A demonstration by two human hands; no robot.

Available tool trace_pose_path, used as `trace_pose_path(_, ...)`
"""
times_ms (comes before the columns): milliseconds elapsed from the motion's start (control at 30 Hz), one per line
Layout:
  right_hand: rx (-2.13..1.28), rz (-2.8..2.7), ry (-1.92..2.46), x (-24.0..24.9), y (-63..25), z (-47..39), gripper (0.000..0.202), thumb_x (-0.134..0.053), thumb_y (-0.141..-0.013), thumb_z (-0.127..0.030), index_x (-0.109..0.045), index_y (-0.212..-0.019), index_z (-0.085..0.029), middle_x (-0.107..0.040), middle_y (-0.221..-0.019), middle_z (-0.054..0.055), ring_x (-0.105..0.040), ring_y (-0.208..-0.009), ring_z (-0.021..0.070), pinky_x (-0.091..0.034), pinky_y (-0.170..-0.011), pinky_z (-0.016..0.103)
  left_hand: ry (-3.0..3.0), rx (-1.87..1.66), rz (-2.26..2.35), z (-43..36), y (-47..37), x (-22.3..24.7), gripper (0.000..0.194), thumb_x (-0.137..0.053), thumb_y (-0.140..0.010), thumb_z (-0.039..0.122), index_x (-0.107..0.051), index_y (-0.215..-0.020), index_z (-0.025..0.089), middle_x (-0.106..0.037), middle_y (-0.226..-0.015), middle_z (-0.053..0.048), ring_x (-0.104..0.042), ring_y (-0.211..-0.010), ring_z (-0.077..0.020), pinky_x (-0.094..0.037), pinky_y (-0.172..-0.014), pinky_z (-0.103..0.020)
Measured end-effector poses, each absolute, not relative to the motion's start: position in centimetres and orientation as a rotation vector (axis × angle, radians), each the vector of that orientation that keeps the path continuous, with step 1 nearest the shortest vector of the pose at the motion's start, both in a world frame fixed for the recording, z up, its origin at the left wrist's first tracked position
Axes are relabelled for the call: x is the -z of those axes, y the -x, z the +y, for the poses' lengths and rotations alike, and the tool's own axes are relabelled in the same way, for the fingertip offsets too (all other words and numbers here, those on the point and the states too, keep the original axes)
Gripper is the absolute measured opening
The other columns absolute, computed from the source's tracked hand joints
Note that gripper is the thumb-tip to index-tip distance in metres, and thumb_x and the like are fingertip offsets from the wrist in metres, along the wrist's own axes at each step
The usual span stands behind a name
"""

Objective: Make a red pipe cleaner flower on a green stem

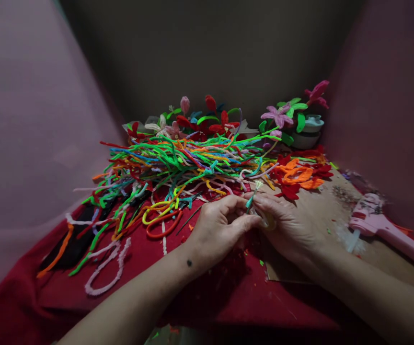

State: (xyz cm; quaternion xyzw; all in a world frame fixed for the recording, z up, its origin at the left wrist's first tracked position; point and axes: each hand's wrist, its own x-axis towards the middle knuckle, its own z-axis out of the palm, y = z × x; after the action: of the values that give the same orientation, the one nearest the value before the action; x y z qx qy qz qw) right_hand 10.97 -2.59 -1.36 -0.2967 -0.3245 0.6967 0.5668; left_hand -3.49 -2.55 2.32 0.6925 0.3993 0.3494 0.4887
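- While its pale tufted tip stands up bare, the small stem (250, 202) has green around its lower part; it is held over the near side of the counter (243, 302), which a red cloth covers
- No petals show on it, so I judge this piece to be at an early stage, with its petals still missing
- The left hand (219, 223) has its fingers pinched together on the stem, and the right hand (286, 223) seems to clamp it from the other side, though the exact contact is partly hidden
- Just beyond, the orange loops (296, 173) and dark red petals (288, 190) lie shaped but loose, not joined to any stem that I can see
- To the right, a pink glue gun (367, 220) lies on the brown board (339, 189), out of both hands
- Past the hands, the pile of fuzzy wires (185, 158) is large and mostly unshaped
- Along the back, several blooms look complete, among them the red flower (224, 125) and the lilac flower (277, 116)
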Motion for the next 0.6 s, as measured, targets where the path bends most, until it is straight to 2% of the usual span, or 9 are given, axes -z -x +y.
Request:
trace_pose_path(133, -1.590, -0.775, 0.732, 1.3, -10.9, -2.7, 0.006, -0.069, -0.071, -0.023, -0.068, -0.067, -0.019, -0.056, -0.066, -0.002, -0.048, -0.061, 0.0109, -0.038, -0.057, 0.023, -1.922, -0.936, 1.000, -2.5, 3.5, -1.6, 0.014, -0.049, -0.084, 0.020, -0.061, -0.083, 0.013, -0.058, -0.060, 0.002, -0.053, -0.052, -0.0071, -0.042, -0.054, -0.019)
trace_pose_path(267, -1.439, -0.905, 0.727, 1.2, -10.7, -2.6, 0.011, -0.066, -0.073, -0.019, -0.065, -0.063, -0.021, -0.055, -0.069, -0.002, -0.047, -0.066, 0.0121, -0.039, -0.065, 0.025, -2.295, -1.087, 1.043, -2.3, 3.5, -0.8, 0.016, -0.047, -0.086, 0.018, -0.062, -0.088, 0.014, -0.064, -0.073, -0.002, -0.057, -0.063, -0.0090, -0.043, -0.063, -0.020)
trace_pose_path(433, -1.360, -0.975, 0.759, 1.2, -10.6, -2.6, 0.012, -0.064, -0.076, -0.019, -0.066, -0.065, -0.023, -0.056, -0.072, -0.002, -0.048, -0.073, 0.0134, -0.039, -0.072, 0.027, -2.271, -1.019, 1.150, -2.2, 3.4, -0.7, 0.015, -0.047, -0.087, 0.020, -0.061, -0.085, 0.016, -0.064, -0.069, 0.000, -0.057, -0.059, -0.0085, -0.043, -0.058, -0.019)
trace_pose_path(600, -1.391, -0.932, 0.779, 1.3, -10.2, -2.7, 0.006, -0.066, -0.074, -0.024, -0.070, -0.070, -0.022, -0.063, -0.076, -0.002, -0.053, -0.072, 0.0129, -0.042, -0.073, 0.027, -2.697, -1.001, 1.175, -1.9, 3.8, 0.3, 0.023, -0.038, -0.090, 0.021, -0.058, -0.095, 0.012, -0.064, -0.078, -0.008, -0.060, -0.069, -0.0151, -0.047, -0.062, -0.026)
